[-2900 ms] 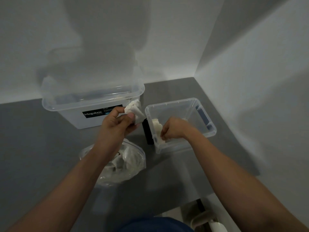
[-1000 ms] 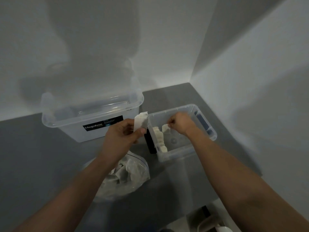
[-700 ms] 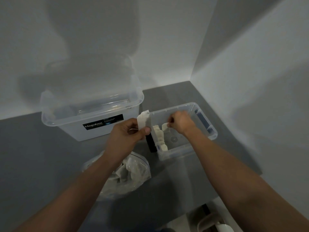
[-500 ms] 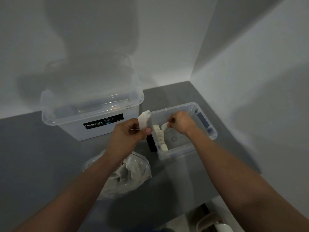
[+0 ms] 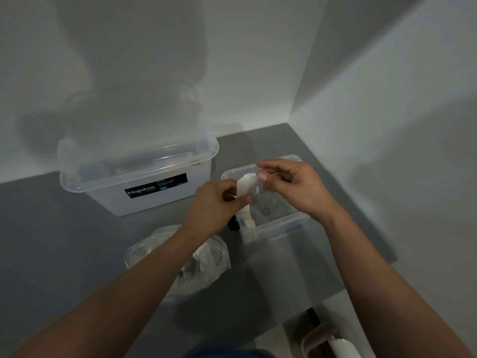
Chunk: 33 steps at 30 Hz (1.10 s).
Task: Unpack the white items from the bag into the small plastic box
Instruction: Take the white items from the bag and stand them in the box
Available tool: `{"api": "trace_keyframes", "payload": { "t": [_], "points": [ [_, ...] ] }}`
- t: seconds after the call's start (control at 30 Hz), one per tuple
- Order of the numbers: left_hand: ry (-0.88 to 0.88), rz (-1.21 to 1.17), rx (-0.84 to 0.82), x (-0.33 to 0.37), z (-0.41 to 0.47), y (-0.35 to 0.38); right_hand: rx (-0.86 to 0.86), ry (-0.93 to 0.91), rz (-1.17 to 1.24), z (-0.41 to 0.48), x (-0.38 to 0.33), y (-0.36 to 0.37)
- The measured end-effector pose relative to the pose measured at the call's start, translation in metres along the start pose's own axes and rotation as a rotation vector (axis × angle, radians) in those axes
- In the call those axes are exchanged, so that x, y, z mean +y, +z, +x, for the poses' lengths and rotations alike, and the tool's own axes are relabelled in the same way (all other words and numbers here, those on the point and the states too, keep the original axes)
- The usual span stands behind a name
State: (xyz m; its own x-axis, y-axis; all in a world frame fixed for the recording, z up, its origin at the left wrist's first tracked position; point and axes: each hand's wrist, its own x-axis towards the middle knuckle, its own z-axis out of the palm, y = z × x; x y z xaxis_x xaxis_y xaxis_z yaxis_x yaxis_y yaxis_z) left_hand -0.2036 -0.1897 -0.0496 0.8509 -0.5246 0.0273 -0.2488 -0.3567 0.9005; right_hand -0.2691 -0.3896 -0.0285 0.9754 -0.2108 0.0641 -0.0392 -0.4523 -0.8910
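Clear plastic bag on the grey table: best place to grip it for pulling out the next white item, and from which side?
Pinch the crumpled clear plastic bag at its top film, coming from above. It lies slumped on the grey table with white items bulging inside; the left forearm covers its middle, so the mouth cannot be made out.

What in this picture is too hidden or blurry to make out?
All in the head view:
- The bag: the left forearm crosses it and the crinkled plastic blurs its contents, so the remaining items cannot be counted.
- The white item: the left hand and right hand cover its ends.
- The small box: the hands hide its far half.
- The large box: the small print on its label is unreadable.
- The object at the bottom edge is cut off.
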Motion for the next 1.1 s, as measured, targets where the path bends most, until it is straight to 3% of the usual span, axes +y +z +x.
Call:
{"api": "trace_keyframes", "payload": {
  "t": [0.27, 0.63, 0.83, 1.1],
  "points": [
    [0.019, 0.077, -0.038, 0.006, 0.004, 0.014, -0.05, -0.049, 0.072, -0.018, -0.003, -0.011],
    [0.002, 0.072, -0.051, 0.003, 0.01, 0.014, -0.035, -0.123, -0.223, 0.0, -0.007, -0.019],
    [0.01, 0.061, -0.016, 0.004, 0.011, 0.013, -0.042, -0.301, -0.418, 0.003, -0.008, -0.018],
    [0.018, 0.103, -0.006, 0.003, 0.013, 0.011, -0.02, -0.284, -0.482, 0.01, 0.0, -0.024]
  ]
}}
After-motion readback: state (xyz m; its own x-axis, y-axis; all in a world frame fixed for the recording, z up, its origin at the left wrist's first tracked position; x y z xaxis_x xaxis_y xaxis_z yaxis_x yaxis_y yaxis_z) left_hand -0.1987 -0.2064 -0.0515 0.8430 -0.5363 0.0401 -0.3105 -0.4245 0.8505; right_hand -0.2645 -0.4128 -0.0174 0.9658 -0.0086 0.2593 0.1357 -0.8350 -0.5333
